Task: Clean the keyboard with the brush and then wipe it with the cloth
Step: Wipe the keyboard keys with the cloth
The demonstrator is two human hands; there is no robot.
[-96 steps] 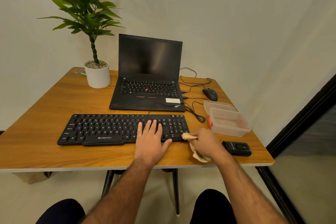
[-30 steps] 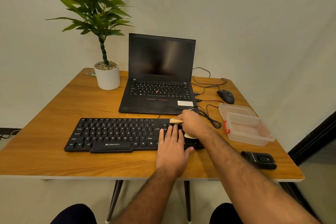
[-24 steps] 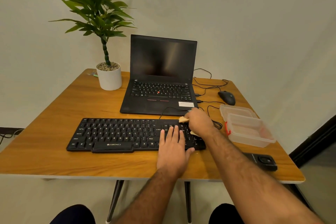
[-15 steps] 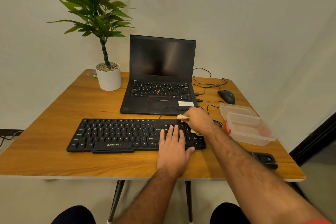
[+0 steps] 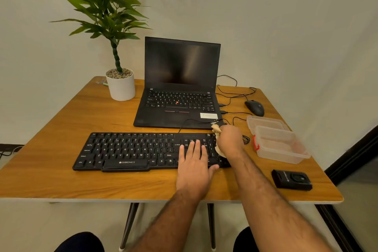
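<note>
Walls: you face a plain off-white wall point(image 5: 276, 16), evenly lit, with soft shadows behind the plant.
Bench: your wooden bench point(image 5: 61, 135) has a warm orange grain, a pale edge and thin dark legs point(image 5: 127, 227).
Floor: you see pale floor point(image 5: 51, 221) below the near edge.
Right side: a dark frame point(image 5: 351, 155) borders a grey glass-like panel point(image 5: 364, 200).

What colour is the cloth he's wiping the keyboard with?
Pale beige or cream cloth, bunched in the right hand; head view.
</note>
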